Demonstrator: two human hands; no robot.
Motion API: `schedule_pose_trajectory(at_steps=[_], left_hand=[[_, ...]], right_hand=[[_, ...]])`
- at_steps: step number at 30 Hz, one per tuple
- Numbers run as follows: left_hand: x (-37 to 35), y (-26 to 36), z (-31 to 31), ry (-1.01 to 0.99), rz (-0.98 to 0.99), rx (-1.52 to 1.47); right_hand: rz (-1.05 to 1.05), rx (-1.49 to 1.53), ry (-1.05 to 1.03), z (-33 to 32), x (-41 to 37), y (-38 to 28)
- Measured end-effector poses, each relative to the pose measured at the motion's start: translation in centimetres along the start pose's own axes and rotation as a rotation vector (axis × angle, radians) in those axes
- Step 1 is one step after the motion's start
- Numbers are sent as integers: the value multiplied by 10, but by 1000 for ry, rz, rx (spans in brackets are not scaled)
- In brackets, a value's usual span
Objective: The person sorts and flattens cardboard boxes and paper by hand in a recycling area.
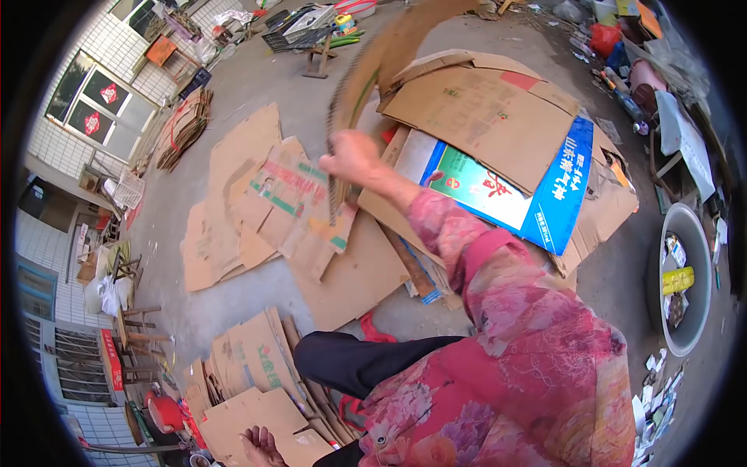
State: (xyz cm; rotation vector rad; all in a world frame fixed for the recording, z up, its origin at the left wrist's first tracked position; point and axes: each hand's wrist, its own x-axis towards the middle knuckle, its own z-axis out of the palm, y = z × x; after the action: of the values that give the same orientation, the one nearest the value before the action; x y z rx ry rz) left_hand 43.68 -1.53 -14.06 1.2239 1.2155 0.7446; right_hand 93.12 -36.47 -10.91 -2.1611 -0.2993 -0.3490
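My right hand [354,159], at the end of a pink floral sleeve, is closed on the edge of a long cardboard sheet [412,35]. The sheet is raised and blurred, reaching up past the top of the view. Low at the left, my left hand [261,447] lies over a stack of flattened cardboard [241,354], its fingers apart. Loose flat cardboard pieces [299,202], one printed red and green, are spread on the ground below my right hand. A larger pile of flattened boxes [475,109] lies beyond my forearm, with a blue printed box [564,187] in it.
A grey basin [689,335] with scraps stands at the right, beside paper litter [654,401]. A tied cardboard bundle [183,128] leans near the wall at the left. Wooden stools [136,331] stand at the far left. Red strapping [375,331] lies near my knee. Clutter lines the upper right.
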Motion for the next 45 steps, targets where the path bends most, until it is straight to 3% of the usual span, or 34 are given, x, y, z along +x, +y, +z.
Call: schedule_pose_trajectory(at_steps=[1,3,6,7,9,11,14,15,16,17,18,19,20,21,23,25,27,28,30,31,32,34,36,38,39,42,45], left_hand=[[4,1,1,0,4,0],[14,6,3,-260,30,-5],[-13,22,61,-202,92,25],[2,21,59,-333,64,34],[0,19,79,-339,80,25],[-12,22,102,-300,87,45],[-21,28,105,-374,128,73],[-19,26,98,-363,143,81],[-19,23,89,-357,138,71],[-18,20,77,-312,139,88],[-17,15,64,-268,138,108],[-11,7,46,-250,102,107],[-6,-4,24,-258,87,109],[-1,-14,2,-202,24,91],[-5,-16,4,-171,-59,94],[-30,-3,20,16,-101,128],[1,-18,8,-71,-83,99],[12,-23,2,-145,-55,57],[-5,-12,28,-204,-20,61],[-12,-8,37,-264,14,64],[-15,-9,36,-257,17,46],[-18,-13,37,-294,25,63],[-20,-21,29,-269,8,67],[-22,-26,16,-246,-9,82],[-21,-27,10,-232,-9,62],[-48,-6,16,-181,4,91],[-57,-2,18,-134,3,119]], right_hand=[[-30,13,-44,10,3,-12],[-21,18,-104,25,7,-42],[-30,86,-253,66,18,-60],[-49,81,-369,69,17,-67],[-66,74,-482,87,10,-74],[-299,368,-451,115,3,-73],[-110,644,-540,77,-14,-56],[-85,624,-349,79,-20,-23],[28,531,-357,56,-24,5],[-17,369,-58,43,-35,49],[277,206,-57,9,-47,78],[323,22,225,0,-64,142],[261,-114,297,-43,-83,176],[403,-424,367,-79,-107,193],[515,-571,565,-135,-148,230],[560,-661,626,-163,-168,237],[966,103,659,-177,-165,234],[967,101,659,-179,-162,235],[1015,101,424,-178,-149,240],[1059,45,562,-171,-142,260],[1040,49,560,-169,-141,273],[874,767,739,-171,-140,280],[844,942,702,-173,-132,276],[1077,1245,502,-172,-115,267],[1054,1137,468,-169,-113,261],[983,1212,418,-139,-99,258],[1015,893,335,-95,-109,249]])
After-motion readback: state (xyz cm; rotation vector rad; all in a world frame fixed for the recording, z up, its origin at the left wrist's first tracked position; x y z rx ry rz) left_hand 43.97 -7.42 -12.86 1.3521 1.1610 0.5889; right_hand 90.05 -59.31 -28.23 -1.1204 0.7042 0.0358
